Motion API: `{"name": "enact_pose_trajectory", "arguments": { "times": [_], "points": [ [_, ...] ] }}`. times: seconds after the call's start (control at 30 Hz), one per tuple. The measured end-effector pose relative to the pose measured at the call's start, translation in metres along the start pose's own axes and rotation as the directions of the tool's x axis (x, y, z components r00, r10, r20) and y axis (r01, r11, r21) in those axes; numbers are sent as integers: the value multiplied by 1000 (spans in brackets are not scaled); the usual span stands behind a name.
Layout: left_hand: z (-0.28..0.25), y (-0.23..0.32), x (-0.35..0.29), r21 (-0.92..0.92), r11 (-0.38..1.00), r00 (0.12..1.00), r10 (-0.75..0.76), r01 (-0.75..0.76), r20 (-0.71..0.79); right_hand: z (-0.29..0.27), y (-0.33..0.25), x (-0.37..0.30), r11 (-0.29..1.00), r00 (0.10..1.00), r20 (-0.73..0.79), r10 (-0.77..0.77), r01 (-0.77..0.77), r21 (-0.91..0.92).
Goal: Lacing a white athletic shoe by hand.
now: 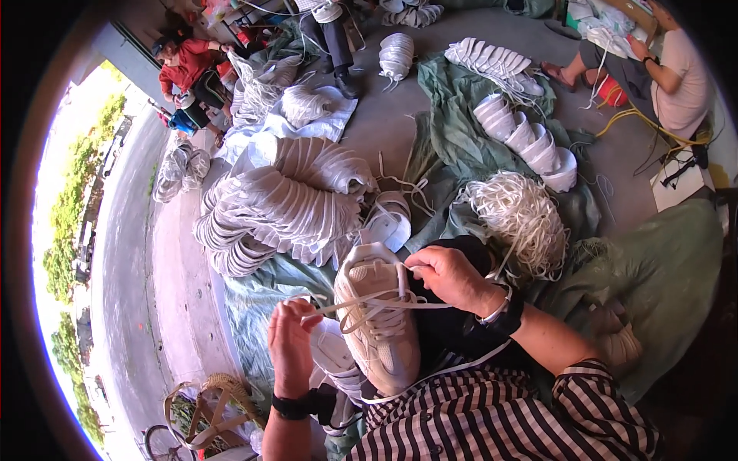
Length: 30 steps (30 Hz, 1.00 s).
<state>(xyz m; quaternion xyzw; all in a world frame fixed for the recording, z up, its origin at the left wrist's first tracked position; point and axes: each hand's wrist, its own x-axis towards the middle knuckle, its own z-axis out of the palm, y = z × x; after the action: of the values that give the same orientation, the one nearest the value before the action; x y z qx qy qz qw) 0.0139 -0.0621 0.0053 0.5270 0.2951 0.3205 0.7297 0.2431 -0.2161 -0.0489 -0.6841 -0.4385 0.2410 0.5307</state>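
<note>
On the person's lap lies a cream sneaker (375, 315), toe pointing away. Left of it, the left hand (290, 347) has its grip pinched on a white lace (338, 306); above it, the right hand (453, 278) has its grip clamped on the lace's other end, just beside a heap of loose laces (519, 219).

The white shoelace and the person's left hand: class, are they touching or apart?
Touching. The head view shows the left hand pinching the end of the white shoelace, which runs taut to the cream shoe.
</note>
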Motion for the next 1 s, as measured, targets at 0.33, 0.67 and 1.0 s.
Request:
{"name": "enact_pose_trajectory", "arguments": {
  "times": [0.33,0.67,1.0],
  "points": [
    [-53,35,25,-534,842,997,77,-81,-29,-17,4,-7,765,975,52,218,-204,611],
    [-53,22,18,-289,956,982,0,-56,-190,-73,34,-15,742,888,-136,440,-275,611],
    [-48,27,14,-133,983,977,104,-130,-186,-47,39,-5,976,961,-177,213,-202,82]
  ]
}}
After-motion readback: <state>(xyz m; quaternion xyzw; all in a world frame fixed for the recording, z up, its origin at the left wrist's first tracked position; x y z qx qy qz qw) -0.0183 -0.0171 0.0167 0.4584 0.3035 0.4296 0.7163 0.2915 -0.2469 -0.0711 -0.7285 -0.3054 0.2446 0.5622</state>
